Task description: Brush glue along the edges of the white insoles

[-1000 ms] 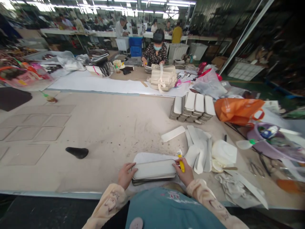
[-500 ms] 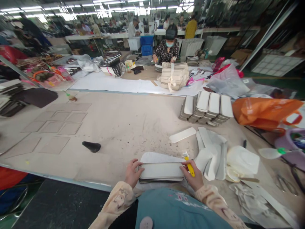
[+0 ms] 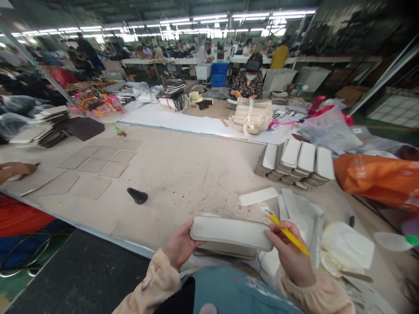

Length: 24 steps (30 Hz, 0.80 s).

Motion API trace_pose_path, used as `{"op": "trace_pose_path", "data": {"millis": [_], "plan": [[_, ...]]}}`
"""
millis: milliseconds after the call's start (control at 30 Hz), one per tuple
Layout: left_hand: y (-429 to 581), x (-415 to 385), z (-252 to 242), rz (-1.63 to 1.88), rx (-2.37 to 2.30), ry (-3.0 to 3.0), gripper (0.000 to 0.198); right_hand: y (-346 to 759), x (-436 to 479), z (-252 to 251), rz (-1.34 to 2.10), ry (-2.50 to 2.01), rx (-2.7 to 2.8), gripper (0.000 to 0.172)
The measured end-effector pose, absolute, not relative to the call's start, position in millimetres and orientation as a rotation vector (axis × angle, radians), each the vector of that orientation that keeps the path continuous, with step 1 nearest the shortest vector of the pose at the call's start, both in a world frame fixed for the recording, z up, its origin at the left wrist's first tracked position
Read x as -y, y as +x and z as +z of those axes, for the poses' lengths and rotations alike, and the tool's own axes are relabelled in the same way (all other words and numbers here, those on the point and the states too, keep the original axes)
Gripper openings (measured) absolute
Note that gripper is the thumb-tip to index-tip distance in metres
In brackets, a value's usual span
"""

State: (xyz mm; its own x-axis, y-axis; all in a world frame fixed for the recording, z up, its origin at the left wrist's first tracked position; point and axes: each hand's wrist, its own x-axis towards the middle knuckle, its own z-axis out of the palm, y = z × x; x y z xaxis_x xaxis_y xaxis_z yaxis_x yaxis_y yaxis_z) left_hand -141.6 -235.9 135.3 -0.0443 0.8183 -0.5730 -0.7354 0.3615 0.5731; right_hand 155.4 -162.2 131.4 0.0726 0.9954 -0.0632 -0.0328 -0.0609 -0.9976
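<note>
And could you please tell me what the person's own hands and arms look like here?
The left hand and right hand are bare, with no gloves showing. The left sleeve is long, loose and pale peach, with dark printed markings; the right sleeve matches in colour and gathers near the wrist.
</note>
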Motion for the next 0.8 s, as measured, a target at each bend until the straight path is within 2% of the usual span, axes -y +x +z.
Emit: {"op": "trace_pose_path", "data": {"millis": [200, 433, 800], "plan": [[-129.7, 241.7, 137.0, 1.239, -1.014, 0.113, 0.036, 158.1, 157.7, 132.7, 1.236, -1.287, 0.985, 0.041], [-125.8, 245.3, 157.7, 1.306, -0.974, 0.15, 0.032, 160.5, 161.6, 136.8, 1.336, -1.173, 0.936, 0.044], [-129.7, 248.4, 162.3, 1.296, -0.977, 0.165, 0.033, 152.4, 160.9, 160.8, 1.325, -1.117, 0.952, 0.045]]}}
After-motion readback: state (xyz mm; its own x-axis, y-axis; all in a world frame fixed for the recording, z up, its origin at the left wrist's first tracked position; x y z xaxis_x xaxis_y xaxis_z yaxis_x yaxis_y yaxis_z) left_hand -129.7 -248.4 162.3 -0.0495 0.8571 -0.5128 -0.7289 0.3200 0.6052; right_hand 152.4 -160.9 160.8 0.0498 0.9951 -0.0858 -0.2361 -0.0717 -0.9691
